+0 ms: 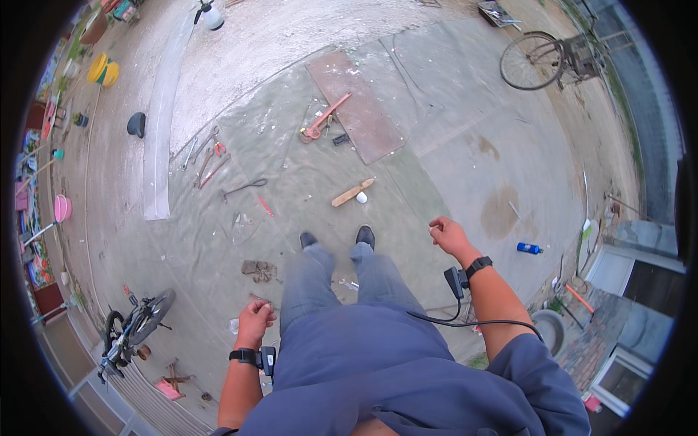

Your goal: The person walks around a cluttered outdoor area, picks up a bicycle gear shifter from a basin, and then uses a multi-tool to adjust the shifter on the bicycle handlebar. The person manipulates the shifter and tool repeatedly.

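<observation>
The pale brown wooden piece with a pointed end (353, 192) and the small rounded white object (362, 197) beside it lie just ahead of the black right shoe (365, 235); a careless step could tip the foot, since both look loose and the white one may roll. Wrinkles in the dusty grey-green ground sheet (254, 156) could catch a toe, and the slack black cable (502, 321) at the right forearm might snag in a bend.

The left hand (254, 323) is curled, thumb toward fingers; I cannot tell whether it pinches anything. Near it on the sheet lies a flat, rough, dark brown piece (259, 271) with ragged edges. The right hand (449, 236) is held out with bent fingers, no object visible in it; whether the fingertips meet I cannot tell.

Beyond the wooden piece, a long red metal pipe wrench (327, 118) crosses the left edge of a flat, rust-brown rectangular board (356, 109), whose near corner points toward the feet. By the sheet's far left edge lie slim metal tools, among them red-handled pliers (219, 148), their surfaces mostly dull and dark
</observation>
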Available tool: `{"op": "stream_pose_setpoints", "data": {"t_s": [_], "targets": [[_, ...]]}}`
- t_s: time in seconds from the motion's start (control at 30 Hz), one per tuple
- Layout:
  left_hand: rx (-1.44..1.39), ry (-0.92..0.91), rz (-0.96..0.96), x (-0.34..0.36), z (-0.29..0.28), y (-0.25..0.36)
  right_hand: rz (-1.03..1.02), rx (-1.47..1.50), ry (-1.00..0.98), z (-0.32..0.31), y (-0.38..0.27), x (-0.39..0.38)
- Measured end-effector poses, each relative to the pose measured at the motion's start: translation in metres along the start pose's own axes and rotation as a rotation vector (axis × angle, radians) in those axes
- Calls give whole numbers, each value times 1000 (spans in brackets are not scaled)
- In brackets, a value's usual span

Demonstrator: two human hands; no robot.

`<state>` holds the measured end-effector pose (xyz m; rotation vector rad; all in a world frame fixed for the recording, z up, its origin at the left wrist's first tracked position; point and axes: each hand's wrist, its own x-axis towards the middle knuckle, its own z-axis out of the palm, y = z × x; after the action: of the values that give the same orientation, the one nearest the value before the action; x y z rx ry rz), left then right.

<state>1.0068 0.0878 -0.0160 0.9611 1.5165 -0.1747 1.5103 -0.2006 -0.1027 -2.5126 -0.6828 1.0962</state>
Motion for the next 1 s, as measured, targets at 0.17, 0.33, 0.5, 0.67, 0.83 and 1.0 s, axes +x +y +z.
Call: {"op": "stream_pose_setpoints", "data": {"t_s": [0.17,0.33,0.5,0.67,0.83,1.0], "targets": [[-52,53,-100,40,-7,24,-21,24,-113,-26,-111,91],[-196,96,-92,102,-12,38,-137,-121,-139,-3,-187,176],[-253,127,-251,138,8,15,-196,-272,-229,42,-200,275],[-283,185,-407,179,50,-32,-355,-390,-221,106,-165,400],[-257,223,-535,230,87,-66,-399,-495,-250,165,-119,516],[-258,257,-504,269,113,-82,-416,-569,-253,215,-103,595]]}}
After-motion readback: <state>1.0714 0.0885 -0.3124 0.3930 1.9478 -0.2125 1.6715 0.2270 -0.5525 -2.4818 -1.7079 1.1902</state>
